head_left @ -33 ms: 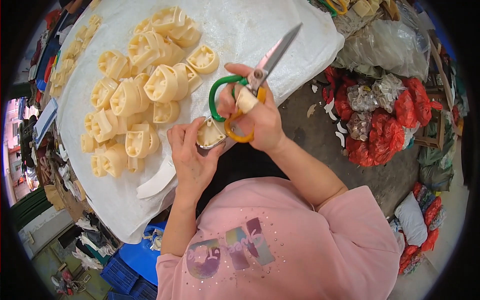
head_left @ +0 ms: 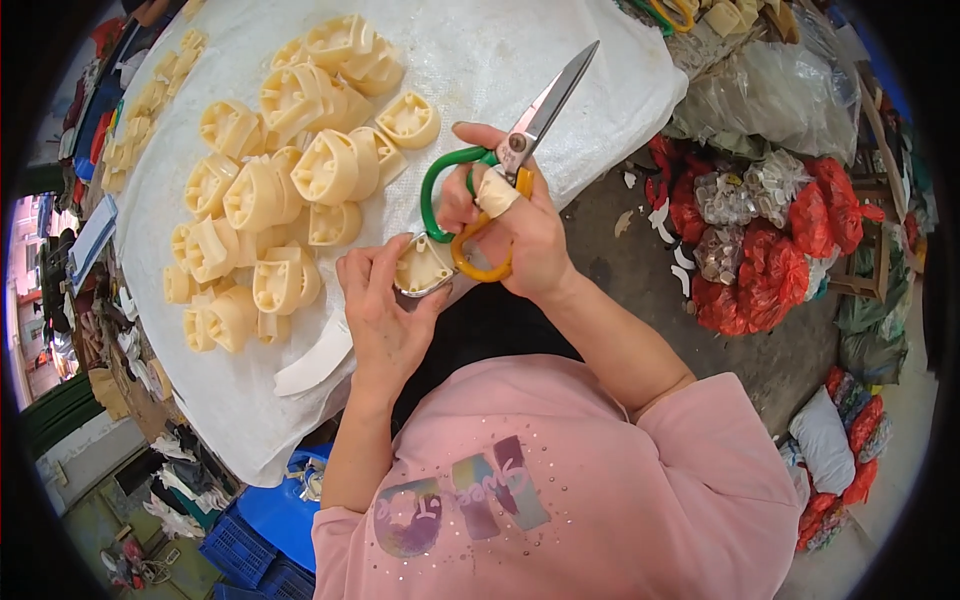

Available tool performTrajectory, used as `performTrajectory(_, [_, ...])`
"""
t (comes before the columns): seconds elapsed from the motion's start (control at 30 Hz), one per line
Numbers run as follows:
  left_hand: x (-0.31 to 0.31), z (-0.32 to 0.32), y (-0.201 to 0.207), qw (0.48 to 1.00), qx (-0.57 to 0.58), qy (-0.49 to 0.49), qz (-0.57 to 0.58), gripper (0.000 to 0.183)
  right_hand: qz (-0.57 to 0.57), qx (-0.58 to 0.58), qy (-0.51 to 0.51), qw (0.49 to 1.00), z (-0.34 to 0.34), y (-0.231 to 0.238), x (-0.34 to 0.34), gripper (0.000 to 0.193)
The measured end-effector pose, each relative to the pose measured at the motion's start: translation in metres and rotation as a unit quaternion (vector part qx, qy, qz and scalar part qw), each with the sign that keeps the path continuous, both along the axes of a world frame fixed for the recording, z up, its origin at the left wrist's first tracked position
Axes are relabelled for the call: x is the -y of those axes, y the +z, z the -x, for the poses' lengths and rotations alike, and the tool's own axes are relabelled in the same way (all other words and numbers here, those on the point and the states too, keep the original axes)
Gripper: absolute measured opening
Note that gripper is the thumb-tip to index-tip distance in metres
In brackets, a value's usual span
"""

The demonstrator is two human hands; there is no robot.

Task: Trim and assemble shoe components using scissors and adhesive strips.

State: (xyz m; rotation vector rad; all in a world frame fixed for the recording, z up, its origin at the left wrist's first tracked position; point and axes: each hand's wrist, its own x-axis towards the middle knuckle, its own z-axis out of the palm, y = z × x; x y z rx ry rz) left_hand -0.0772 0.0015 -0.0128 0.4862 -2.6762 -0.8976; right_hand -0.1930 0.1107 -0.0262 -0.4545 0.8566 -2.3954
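Observation:
My left hand [head_left: 377, 300] grips a cream plastic shoe heel [head_left: 420, 266], D-shaped and hollow, with a shiny silver band along its lower side. My right hand [head_left: 520, 225] is closed around a pair of scissors [head_left: 514, 150] with one green and one orange handle loop. The blades lie close together and point up and to the right, away from the heel. Tape [head_left: 497, 192] wraps one right finger. The handle loops sit right beside the heel; whether they touch it I cannot tell. Many similar cream heels [head_left: 328, 168] lie grouped on the white-covered table [head_left: 500, 60].
A curved white strip [head_left: 313, 362] lies at the table's near edge. To the right, red plastic bags [head_left: 765, 280] and clear bags of parts [head_left: 725, 195] stand on the floor. Blue crates [head_left: 238, 548] are at the lower left. More scissors [head_left: 665, 14] lie at the top right.
The scissors have turned very slightly, their tip shifting a little left. Both hands keep their holds in nearly the same place.

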Motion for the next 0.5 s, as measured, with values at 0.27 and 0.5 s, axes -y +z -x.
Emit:
performTrajectory(0.27, [-0.001, -0.007, -0.002, 0.999, -0.032, 0.017, -0.035, 0.06, 0.056, 0.054, -0.046, 0.996, 0.015, 0.01, -0.025, 0.04])
performTrajectory(0.5, [0.003, -0.025, 0.016, 0.878, -0.146, 0.028, -0.454, 0.067, 0.01, 0.056, -0.092, 0.994, 0.024, 0.01, -0.035, 0.039])
